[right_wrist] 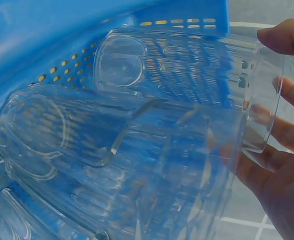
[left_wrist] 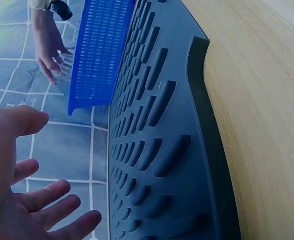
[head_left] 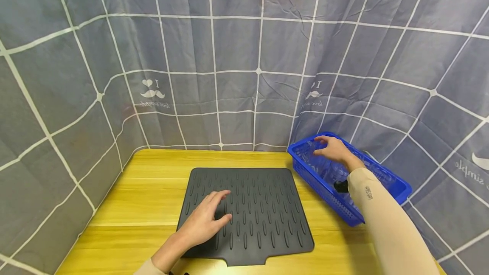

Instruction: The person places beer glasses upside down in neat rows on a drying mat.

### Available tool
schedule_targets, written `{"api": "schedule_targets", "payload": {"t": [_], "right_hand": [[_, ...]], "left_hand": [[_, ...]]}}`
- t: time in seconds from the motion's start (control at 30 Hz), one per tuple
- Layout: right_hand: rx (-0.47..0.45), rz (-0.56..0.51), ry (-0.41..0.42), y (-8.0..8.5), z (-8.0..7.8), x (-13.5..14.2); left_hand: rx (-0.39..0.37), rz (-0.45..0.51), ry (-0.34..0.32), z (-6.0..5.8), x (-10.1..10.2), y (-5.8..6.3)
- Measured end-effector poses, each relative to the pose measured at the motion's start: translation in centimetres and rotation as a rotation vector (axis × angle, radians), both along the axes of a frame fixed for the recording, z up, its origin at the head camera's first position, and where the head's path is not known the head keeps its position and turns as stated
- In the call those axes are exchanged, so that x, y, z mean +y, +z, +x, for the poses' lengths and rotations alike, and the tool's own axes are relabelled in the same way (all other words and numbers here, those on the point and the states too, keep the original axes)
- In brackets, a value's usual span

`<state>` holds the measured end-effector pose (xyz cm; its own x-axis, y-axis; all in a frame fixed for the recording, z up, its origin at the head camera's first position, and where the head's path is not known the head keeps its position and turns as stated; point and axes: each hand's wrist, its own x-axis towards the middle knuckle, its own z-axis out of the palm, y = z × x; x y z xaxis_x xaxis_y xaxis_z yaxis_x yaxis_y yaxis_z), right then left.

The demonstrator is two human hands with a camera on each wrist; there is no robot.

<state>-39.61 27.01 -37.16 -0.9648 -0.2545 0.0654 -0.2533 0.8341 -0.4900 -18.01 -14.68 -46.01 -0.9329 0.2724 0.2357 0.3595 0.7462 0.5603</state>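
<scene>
My left hand point(head_left: 206, 220) hovers over the black ridged mat point(head_left: 248, 207), its fingers relaxed and apart, holding nothing. In the left wrist view, that hand point(left_wrist: 42, 185) is beside the mat with the thumb held away from the fingers. My right hand point(head_left: 334, 151) reaches over the blue basket point(head_left: 318, 177) at the right. In the right wrist view, the thumb and spread fingers of the right hand point(right_wrist: 281, 145) are at the rim of a clear plastic cup point(right_wrist: 186, 67) lying on its side. Some fingertips show through its wall. A larger clear cup point(right_wrist: 127, 145) lies next to it.
A yellow wood-grain table point(head_left: 149, 190) carries the mat and the basket. Behind and on both sides hangs a grey curtain point(head_left: 237, 54) with white grid lines. Another clear cup point(right_wrist: 17, 215) lies at the lower left of the right wrist view.
</scene>
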Motion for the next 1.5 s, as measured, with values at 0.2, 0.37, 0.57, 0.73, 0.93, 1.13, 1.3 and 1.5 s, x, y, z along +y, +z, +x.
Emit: {"api": "schedule_targets", "payload": {"t": [0.2, 0.37, 0.57, 0.73, 0.93, 1.13, 1.3, 1.5], "right_hand": [[0.044, -0.019, -0.003, 0.5, 0.4, 0.1], [0.082, -0.028, -0.014, 1.1, 0.8, 0.2], [0.139, -0.040, -0.040, 1.9, 1.3, 0.4], [0.179, -0.042, -0.066, 2.5, 1.5, 0.5], [0.214, -0.069, -0.069, 3.4, 2.3, 0.4], [0.243, -0.114, -0.071, 4.3, 3.4, 0.2], [0.236, -0.152, -0.067, 4.8, 4.0, 0.2], [0.264, -0.184, -0.057, 5.4, 4.9, 0.1]], "left_hand": [[-0.010, 0.001, 0.000, -0.1, 0.0, 0.1], [-0.018, -0.001, 0.008, -0.1, 0.0, 0.0], [-0.034, -0.014, 0.004, -0.1, 0.0, -0.2], [-0.052, -0.014, -0.006, -0.1, 0.0, -0.2], [-0.058, -0.013, -0.009, 0.0, -0.1, -0.4], [-0.053, -0.011, -0.017, 0.1, -0.1, -0.3], [-0.063, -0.006, -0.018, 0.1, -0.1, -0.3], [-0.069, -0.010, -0.023, 0.1, -0.1, -0.3]]}}
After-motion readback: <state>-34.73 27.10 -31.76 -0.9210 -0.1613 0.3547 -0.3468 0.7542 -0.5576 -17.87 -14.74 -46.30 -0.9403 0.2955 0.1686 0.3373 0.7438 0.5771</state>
